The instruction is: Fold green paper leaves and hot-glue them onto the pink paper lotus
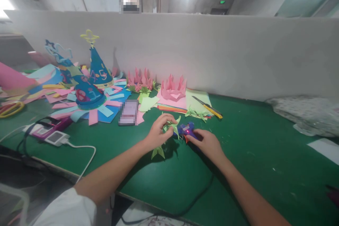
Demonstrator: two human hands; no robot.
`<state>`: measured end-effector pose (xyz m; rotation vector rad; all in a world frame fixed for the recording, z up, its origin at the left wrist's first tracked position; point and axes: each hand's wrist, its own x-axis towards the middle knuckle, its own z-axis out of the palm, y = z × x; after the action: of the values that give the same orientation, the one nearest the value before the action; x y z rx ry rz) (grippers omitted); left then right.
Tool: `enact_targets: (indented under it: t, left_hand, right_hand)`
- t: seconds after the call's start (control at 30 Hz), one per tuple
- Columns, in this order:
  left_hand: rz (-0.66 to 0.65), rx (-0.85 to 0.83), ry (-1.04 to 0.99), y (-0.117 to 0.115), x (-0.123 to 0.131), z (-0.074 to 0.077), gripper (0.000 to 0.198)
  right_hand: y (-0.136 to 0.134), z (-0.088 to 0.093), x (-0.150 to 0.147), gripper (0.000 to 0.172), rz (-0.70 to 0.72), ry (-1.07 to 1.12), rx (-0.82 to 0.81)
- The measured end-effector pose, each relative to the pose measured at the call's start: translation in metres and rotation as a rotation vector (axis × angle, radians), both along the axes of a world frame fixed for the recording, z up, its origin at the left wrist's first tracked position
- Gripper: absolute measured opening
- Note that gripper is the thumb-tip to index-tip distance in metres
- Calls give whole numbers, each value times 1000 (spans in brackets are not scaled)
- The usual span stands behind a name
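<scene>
Left hand (pixel 158 131) pinches green paper leaf piece (pixel 169 126) just above green table (pixel 251 155), mid-front. Right hand (pixel 208 143) closed around blue glue gun (pixel 186 129), lamp lit red, nozzle beside the paper. Risks: hot tip near left fingertips, burn; thin leaves crumple; trailing cord (pixel 196 194) snags

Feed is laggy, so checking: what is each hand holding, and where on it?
Left hand pinches the green paper leaves near their top; right hand grips the blue glue gun by its rear.
</scene>
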<state>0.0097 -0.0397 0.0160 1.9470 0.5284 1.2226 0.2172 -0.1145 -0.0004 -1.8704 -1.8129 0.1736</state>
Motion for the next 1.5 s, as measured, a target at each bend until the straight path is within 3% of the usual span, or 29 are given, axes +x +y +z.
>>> enact_targets:
  t: [0.1, 0.23, 0.37, 0.53, 0.97, 1.23, 1.5]
  left_hand:
    - [-17, 32, 40, -3, 0, 2, 24]
    - [-11, 46, 109, -7, 1, 6, 24]
    - [-17, 71, 222, -12, 3, 8, 23]
    - [-66, 85, 269, -14, 4, 6, 21]
    - [-122, 137, 292, -14, 5, 7, 13]
    - [-86, 112, 309, -15, 6, 2, 14]
    - [-115, 163, 325, -16, 5, 8, 15]
  right_hand:
    - [0, 5, 1, 40, 29, -67, 94]
    - [-7, 16, -10, 35, -11, 38, 273]
    - [-18, 27, -32, 42, 163, 74, 386]
    - [-25, 33, -47, 35, 167, -53, 337]
    - [-20, 31, -44, 12, 111, -83, 341]
    - [-19, 31, -45, 10, 85, -124, 394]
    - [-19, 32, -44, 11, 94, -125, 444]
